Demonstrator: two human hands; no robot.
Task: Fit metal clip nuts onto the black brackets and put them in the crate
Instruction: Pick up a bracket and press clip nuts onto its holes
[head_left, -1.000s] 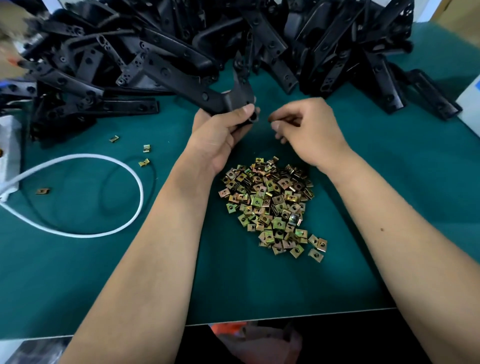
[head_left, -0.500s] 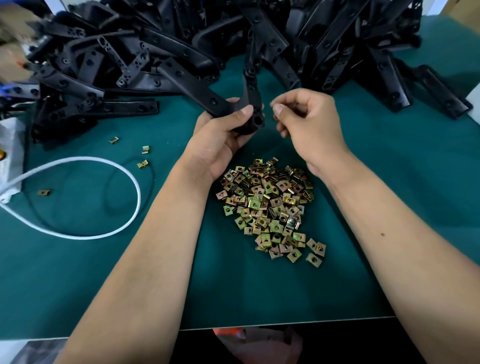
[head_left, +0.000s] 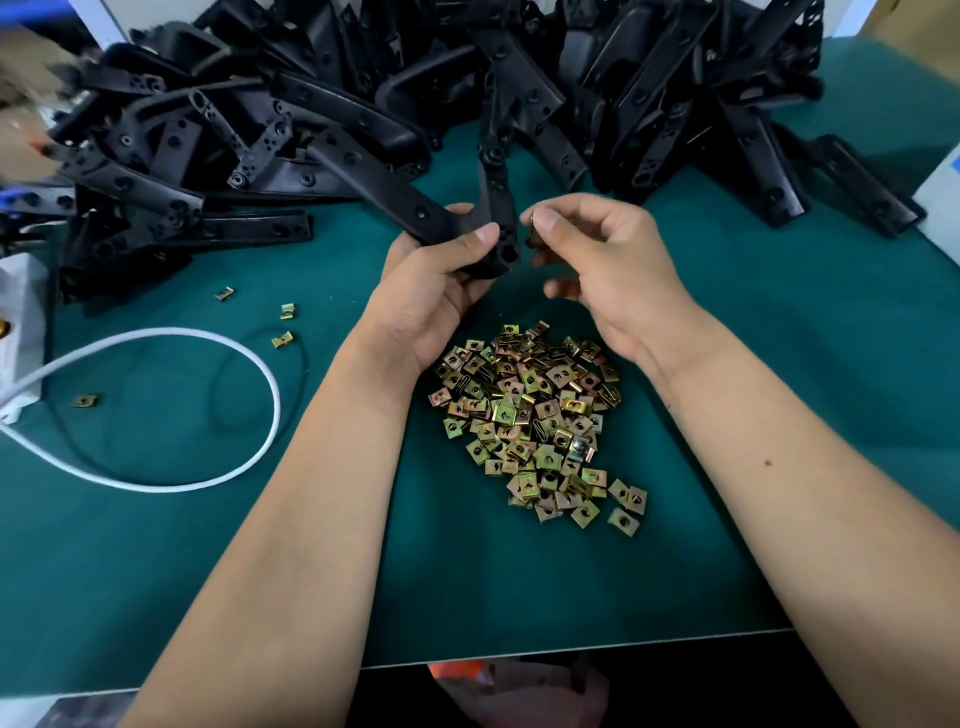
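A black bracket (head_left: 467, 218) is gripped in the left hand (head_left: 431, 291), the thumb laid across its bend and the fingers curled behind, with one arm of the bracket running up toward 10 o'clock and the other toward 12 o'clock. Just to its right, at 3 o'clock from the bracket's lower end, a single clip nut (head_left: 531, 235) is pinched between the thumb and forefinger of the right hand (head_left: 608, 270); only a sliver of the nut is seen, and whether it touches the bracket cannot be told. Directly below both hands, at 6 o'clock, a heap of brass-coloured clip nuts (head_left: 535, 421) lies on the green mat (head_left: 519, 582). A large pile of black brackets (head_left: 467, 78) is spread across the far edge of the mat at 12 o'clock. At 9 o'clock from the heap, a white cable (head_left: 270, 410) is looped on the mat, with 4 stray clip nuts (head_left: 282, 340) scattered near it.
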